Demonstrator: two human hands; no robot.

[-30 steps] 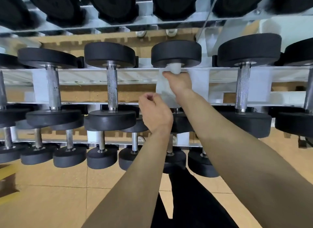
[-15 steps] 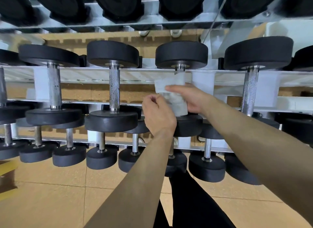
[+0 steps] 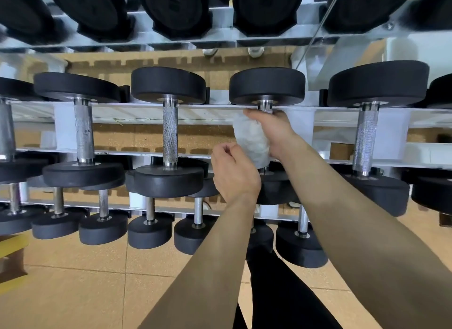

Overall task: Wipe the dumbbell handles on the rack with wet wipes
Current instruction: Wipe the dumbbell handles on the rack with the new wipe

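Observation:
A black dumbbell [image 3: 267,86] lies on the middle tier of the white rack [image 3: 137,113]. Its steel handle is wrapped in a white wet wipe [image 3: 250,142], so only a short bit of bare metal shows at the far end. My right hand [image 3: 274,130] grips the wipe around the upper part of the handle. My left hand [image 3: 232,174] hovers just left of the wipe's lower end with its fingers curled; I cannot tell whether it touches the wipe. The dumbbell's near weight is mostly hidden behind my arms.
More black dumbbells with knurled handles [image 3: 170,135] fill the same tier on both sides. Bigger ones [image 3: 176,8] sit on the top tier, smaller ones [image 3: 149,228] on the bottom tier. Tan tiled floor [image 3: 85,292] lies below. A yellow-edged object [image 3: 11,257] is at far left.
My right hand has slid the wipe from the handle's near part up to its far end. My left hand stayed beside the handle's lower end.

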